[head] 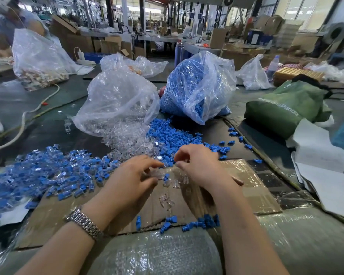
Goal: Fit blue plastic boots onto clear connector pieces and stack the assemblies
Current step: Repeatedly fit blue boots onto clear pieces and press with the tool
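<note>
A flattened brown cardboard sheet (187, 213) is spread nearest the camera on the surface, with loose blue plastic boots (205, 222) scattered on it. At centre left, a heap of finished blue-and-clear assemblies (48, 173) is piled. The left hand (130, 179), a metal-link watch (84, 222) on its wrist, has its grip curled around clear plastic connector pieces (157, 173). The right hand (199, 165) is pinched together on something small; what cannot be told.

Bright blue boots (173, 135) spill across the dark grey-green worktop (48, 132), beside colourless clear connector pieces (127, 143). The assemblies (42, 171) at left show blue through clear. Brown cardboard (246, 187) lies underneath, a green bag (282, 108) with pale lettering sits right, and a silver watch (83, 222) glints.
</note>
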`<act>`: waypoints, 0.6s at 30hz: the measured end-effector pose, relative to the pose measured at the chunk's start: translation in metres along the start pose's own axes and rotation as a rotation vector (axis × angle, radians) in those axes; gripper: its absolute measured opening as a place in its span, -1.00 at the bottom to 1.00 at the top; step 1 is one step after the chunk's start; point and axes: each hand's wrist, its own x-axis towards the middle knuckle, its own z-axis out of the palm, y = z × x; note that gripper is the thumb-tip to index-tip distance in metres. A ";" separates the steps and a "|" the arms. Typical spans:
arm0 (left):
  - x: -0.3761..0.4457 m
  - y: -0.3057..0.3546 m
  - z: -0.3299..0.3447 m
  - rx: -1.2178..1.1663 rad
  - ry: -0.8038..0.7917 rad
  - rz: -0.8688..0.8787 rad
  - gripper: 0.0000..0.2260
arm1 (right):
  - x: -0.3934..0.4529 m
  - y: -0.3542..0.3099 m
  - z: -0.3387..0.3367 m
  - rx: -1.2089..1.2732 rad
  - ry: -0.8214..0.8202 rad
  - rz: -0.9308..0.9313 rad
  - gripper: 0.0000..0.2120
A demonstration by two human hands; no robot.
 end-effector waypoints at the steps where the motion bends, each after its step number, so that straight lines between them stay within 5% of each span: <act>1: -0.001 0.000 -0.002 -0.031 0.008 -0.005 -0.70 | -0.002 -0.003 0.001 0.045 -0.029 -0.028 -0.93; 6: -0.002 -0.002 -0.005 -0.055 0.014 -0.007 -0.75 | -0.006 -0.012 0.009 -0.047 -0.144 -0.099 -0.64; 18: -0.002 -0.002 -0.002 -0.115 0.065 -0.005 -0.78 | -0.007 -0.023 0.018 -0.115 -0.176 -0.043 -0.87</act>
